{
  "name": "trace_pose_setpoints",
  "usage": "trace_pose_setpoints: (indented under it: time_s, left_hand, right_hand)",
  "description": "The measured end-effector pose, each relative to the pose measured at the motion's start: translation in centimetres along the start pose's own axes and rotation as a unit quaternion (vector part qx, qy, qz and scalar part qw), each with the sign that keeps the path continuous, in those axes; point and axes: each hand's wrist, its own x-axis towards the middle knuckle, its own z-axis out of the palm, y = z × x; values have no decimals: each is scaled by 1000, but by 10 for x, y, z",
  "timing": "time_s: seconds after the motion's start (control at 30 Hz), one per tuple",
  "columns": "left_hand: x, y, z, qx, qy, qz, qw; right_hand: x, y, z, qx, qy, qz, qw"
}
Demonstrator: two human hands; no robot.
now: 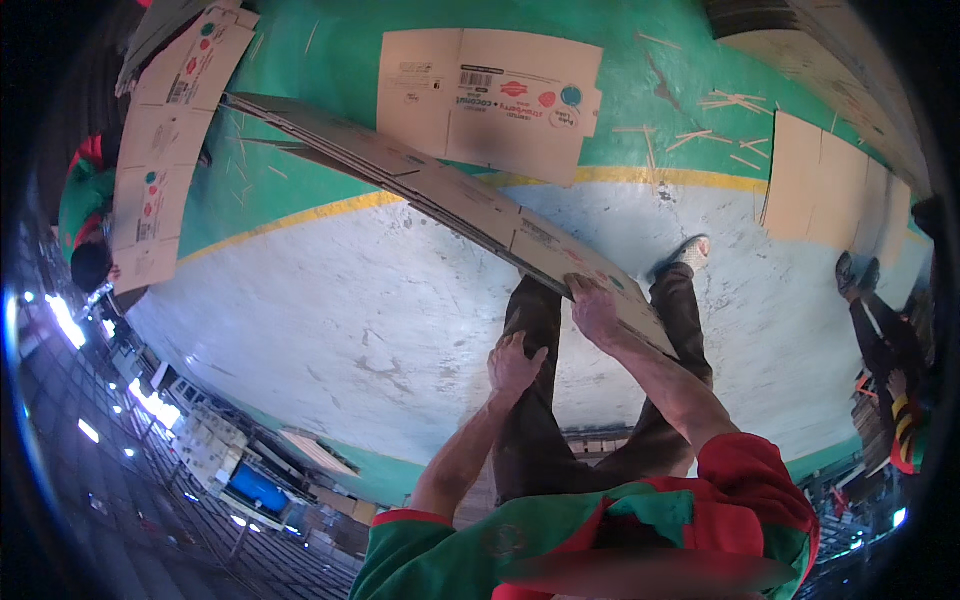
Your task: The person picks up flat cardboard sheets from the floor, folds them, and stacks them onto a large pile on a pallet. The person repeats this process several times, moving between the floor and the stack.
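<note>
A long stack of flat brown cardboard box blanks slants from the far left toward my legs, its near end between my knees. My right hand grips the upper edge of this stack near that end; the thumb side shows, and some fingers are hidden behind the board. On my left trouser leg, near the knee, rests my left hand with its fingers apart and nothing in it. Beyond the stack, a printed flat cardboard sheet lies on the green floor.
Thin cardboard strips litter the green floor. At the right lies a plain cardboard sheet, near another person's feet. On the left, a second person is beside a long printed cardboard blank. A yellow line crosses the floor.
</note>
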Motion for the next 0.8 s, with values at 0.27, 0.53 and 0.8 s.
trace_pose_setpoints:
  time_s: [0.27, 0.53, 0.8]
  left_hand:
    - [10, -18, 11, -252, 28, -3, 967]
    - [131, -12, 47, -624, 261, -155, 720]
    - [141, -20, 65, -519, 284, -193, 783]
  right_hand:
    - [-30, -19, 35, 38, -52, 45, 997]
    - [-79, -10, 18, 55, -91, 23, 994]
    - [-14, 67, 6, 76, 1, 183, 980]
